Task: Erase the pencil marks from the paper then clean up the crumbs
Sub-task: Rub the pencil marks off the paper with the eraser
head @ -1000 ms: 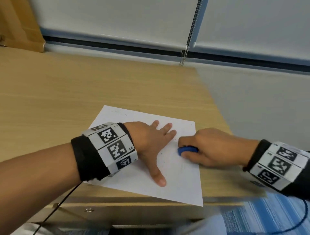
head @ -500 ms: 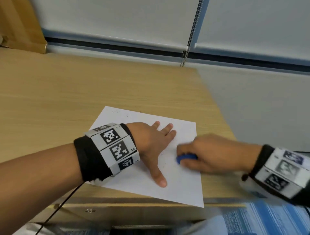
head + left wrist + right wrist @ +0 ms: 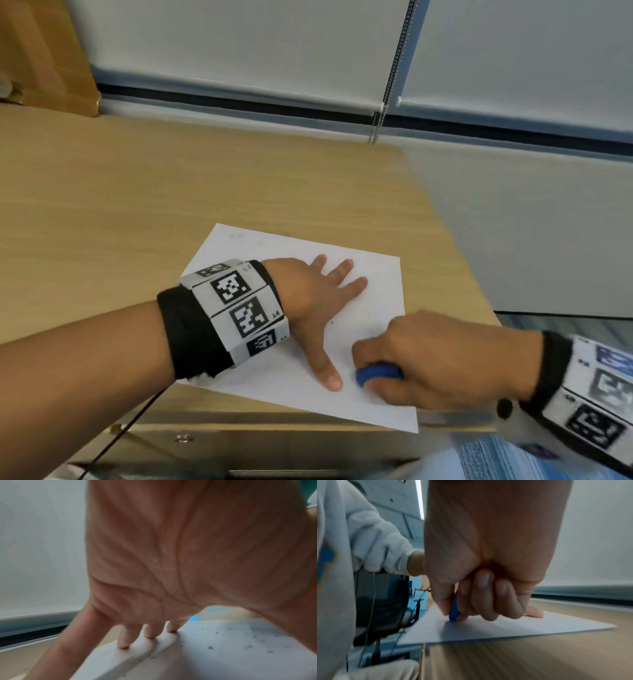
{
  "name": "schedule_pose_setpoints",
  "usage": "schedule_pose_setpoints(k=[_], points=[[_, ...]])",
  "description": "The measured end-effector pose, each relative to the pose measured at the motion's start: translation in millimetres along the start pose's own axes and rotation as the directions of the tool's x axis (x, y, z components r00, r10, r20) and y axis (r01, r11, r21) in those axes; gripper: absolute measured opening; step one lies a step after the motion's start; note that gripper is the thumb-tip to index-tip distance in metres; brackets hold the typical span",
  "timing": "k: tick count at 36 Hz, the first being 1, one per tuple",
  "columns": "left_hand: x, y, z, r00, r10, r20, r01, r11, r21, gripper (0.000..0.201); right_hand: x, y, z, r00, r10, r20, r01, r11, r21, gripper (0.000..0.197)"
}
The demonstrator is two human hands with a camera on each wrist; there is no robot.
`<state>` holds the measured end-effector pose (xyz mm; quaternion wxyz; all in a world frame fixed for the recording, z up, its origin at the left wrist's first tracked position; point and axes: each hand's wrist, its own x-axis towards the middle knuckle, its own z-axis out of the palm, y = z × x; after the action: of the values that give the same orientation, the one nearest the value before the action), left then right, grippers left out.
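A white sheet of paper (image 3: pixel 274 253) lies near the front right corner of the wooden desk (image 3: pixel 137 205). My left hand (image 3: pixel 318 301) lies flat on it, fingers spread and straight, holding it down. My right hand (image 3: pixel 428 359) pinches a blue eraser (image 3: pixel 375 373) between thumb and fingers and presses its tip on the paper close to my left thumb. In the right wrist view the eraser (image 3: pixel 453 608) touches the paper (image 3: pixel 505 628). In the left wrist view dark eraser crumbs (image 3: pixel 240 641) are scattered over the paper (image 3: pixel 205 662) beside my left fingertips (image 3: pixel 123 642).
The paper's front corner (image 3: pixel 407 425) overhangs the desk's front edge. The desk's right edge (image 3: pixel 455 240) runs just beyond the paper, with a grey wall past it. A bead chain (image 3: pixel 380 116) hangs from the blinds at the back. A cardboard box (image 3: pixel 41 51) stands far left.
My right hand has slid the eraser toward me down the paper, from beside my left fingertips to beside my left thumb. The left hand stays flat on the sheet.
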<state>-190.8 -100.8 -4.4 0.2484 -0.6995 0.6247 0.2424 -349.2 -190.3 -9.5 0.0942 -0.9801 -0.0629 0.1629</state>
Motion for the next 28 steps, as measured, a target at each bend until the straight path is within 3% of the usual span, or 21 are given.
schedule_pose_setpoints(k=[5,8,10,15,18,20,25,28], points=[[0.9,-0.6,-0.6,1.0,0.0,-0.004,0.0,1.0,-0.003,0.141,4.6,34.8,-16.5,0.98,0.188,-0.067,-0.19,0.981,-0.032,0.009],[1.5,-0.5,-0.5,1.0,-0.005,-0.001,0.005,1.0,0.005,0.141,2.1,20.2,-8.1,0.994,0.103,-0.027,-0.104,0.994,-0.038,0.012],[1.3,-0.1,0.2,1.0,-0.008,0.004,0.008,1.0,0.006,0.141,-0.2,6.4,-2.7,0.999,0.016,0.033,-0.018,0.998,0.054,0.011],[0.1,0.7,-1.5,1.0,-0.009,-0.001,0.009,1.0,-0.005,0.14,3.7,31.7,-15.5,0.985,0.169,-0.039,-0.168,0.985,0.039,0.014],[0.7,1.8,-1.5,1.0,-0.018,0.004,0.018,1.0,0.002,0.141,1.5,12.7,-5.4,0.997,0.076,-0.007,-0.076,0.997,0.009,0.017],[0.8,2.0,-1.5,1.0,-0.02,0.008,0.02,1.0,0.005,0.14,0.4,2.0,-2.1,0.998,0.015,0.054,-0.02,0.996,0.092,0.014],[-0.1,1.8,-2.7,1.0,-0.015,0.009,0.015,1.0,0.001,0.14,4.3,31.5,-16.8,0.986,0.163,-0.02,-0.161,0.984,0.072,0.016],[-0.2,2.5,-2.2,1.0,-0.023,0.015,0.023,1.0,0.008,0.14,2.9,13.0,-8.5,0.996,0.074,0.047,-0.078,0.993,0.093,0.016]])
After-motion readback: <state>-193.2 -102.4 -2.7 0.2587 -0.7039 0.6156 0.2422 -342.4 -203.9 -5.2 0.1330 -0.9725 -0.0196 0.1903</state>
